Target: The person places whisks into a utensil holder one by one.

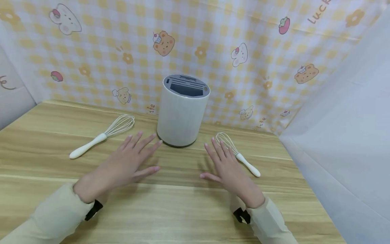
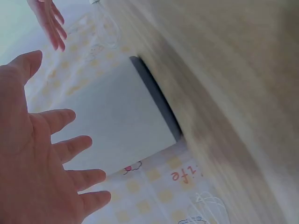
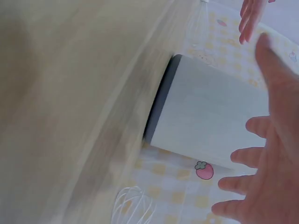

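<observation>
Where the table (image 1: 189, 213) runs toward its left edge, we find a balloon whisk (image 1: 102, 137), its plump white handle aimed at that edge and its pale wire loops angled toward the back edge. Just to its right, we see the left hand (image 1: 129, 157) with fingers spread and thumb out, grasping nothing; in the head view its fingertips come up to the foot of the knife block, though we cannot tell whether they touch it.

That knife block (image 1: 182, 115) stands upright by the middle of the back edge. We see a smooth off-white oval body, a dark grey band at the base, and a grey top set inside a thin pale rim. A wide, dark opening takes up the front of that top, with narrow parallel slots behind and a small hole toward each end.

Farther right, we see the right hand (image 1: 228, 166), likewise released and fanned, overlapping the loops of a second balloon whisk (image 1: 239, 156) in the head view. This one's white handle slants toward the right edge.
</observation>
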{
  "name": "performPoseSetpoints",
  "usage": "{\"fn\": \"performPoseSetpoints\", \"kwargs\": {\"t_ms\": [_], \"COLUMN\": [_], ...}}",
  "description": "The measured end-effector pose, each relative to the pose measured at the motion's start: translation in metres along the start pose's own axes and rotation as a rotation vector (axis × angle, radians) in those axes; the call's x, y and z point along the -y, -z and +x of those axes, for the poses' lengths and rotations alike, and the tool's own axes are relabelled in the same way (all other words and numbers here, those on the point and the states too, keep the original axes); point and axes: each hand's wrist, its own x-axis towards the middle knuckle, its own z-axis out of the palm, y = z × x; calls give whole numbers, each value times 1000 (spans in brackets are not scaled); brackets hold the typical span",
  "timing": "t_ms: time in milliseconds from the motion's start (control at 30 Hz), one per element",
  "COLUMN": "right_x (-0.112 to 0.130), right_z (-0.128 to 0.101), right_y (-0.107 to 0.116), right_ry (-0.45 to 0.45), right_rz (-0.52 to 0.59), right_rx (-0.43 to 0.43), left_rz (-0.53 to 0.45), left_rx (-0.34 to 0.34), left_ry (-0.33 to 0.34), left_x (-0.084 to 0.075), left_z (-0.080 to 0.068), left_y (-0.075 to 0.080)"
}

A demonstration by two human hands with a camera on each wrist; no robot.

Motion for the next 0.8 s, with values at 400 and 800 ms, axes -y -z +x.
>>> {"fn": "performPoseSetpoints", "kwargs": {"t_ms": [400,800], "right_x": [0,8], "right_z": [30,68], "right_y": [27,62], "right_ry": [21,-108], "right_rz": [130,348], "right_rx": [-248,-365], "left_rz": [-65,-167], "left_rx": [-116,-307], "left_ry": [-31,-39], "left_x": [-6,-22], "left_z": [21,50], "left_y": [21,51]}}
